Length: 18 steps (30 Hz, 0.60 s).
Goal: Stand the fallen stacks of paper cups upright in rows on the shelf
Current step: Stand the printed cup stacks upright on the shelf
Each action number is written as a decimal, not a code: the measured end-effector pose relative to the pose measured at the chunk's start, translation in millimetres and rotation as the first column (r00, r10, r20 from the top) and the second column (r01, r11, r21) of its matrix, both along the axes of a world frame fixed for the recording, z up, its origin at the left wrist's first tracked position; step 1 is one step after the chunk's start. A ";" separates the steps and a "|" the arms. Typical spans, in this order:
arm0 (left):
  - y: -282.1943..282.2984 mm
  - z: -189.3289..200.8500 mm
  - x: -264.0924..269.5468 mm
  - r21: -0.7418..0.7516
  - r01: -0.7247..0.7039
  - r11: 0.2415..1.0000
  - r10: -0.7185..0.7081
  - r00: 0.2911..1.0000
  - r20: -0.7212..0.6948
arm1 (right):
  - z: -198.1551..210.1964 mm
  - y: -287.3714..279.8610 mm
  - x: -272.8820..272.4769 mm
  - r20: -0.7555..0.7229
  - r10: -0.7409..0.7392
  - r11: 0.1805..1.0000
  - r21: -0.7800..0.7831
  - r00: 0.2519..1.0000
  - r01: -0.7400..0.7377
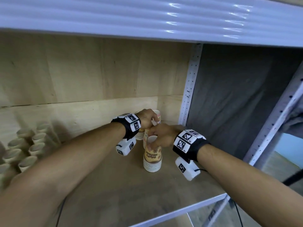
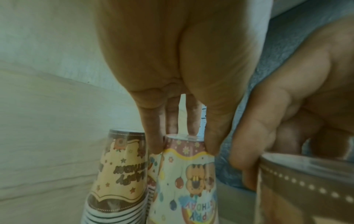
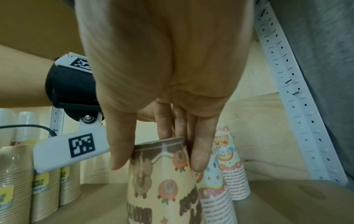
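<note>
Patterned paper cup stacks stand rims down near the shelf's back right corner. My right hand [image 1: 154, 136] grips the top of the front brown-and-yellow stack [image 1: 152, 156], thumb on one side and fingers on the other; the right wrist view shows this right hand [image 3: 158, 159] on the upright stack [image 3: 162, 181]. Just behind, my left hand [image 1: 153, 122] pinches the top of a pink-and-white stack [image 2: 184, 174], with its fingers [image 2: 155, 145] round the base. Another brown-and-yellow stack [image 2: 118, 171] stands close on its left. Two more pink-and-white stacks [image 3: 229, 163] stand behind.
Several plain kraft cup stacks [image 1: 24, 145] stand in rows at the shelf's left. The brown shelf board [image 1: 131, 185] has a white metal front edge [image 1: 180, 210]. A perforated white post [image 1: 188, 89] and grey cloth [image 1: 229, 95] bound the right side. A white shelf [image 1: 147, 17] hangs overhead.
</note>
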State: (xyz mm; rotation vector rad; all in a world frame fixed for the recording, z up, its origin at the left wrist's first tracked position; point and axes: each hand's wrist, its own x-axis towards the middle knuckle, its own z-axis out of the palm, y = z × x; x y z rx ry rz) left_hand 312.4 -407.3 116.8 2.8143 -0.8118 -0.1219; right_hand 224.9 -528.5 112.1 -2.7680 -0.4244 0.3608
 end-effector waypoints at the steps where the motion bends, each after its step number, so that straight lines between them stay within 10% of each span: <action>1: 1.3 0.5 -0.9 -0.004 -0.005 1.000 0.005 1.000 -0.010 | -1.1 -0.4 0.5 -0.005 0.002 1.000 0.013 1.000 -0.002; 18: 40.1 36.5 -55.4 -0.159 -0.107 0.981 0.074 0.977 -0.202 | 6.4 -51.7 42.2 -0.019 -0.167 0.924 0.346 0.986 0.163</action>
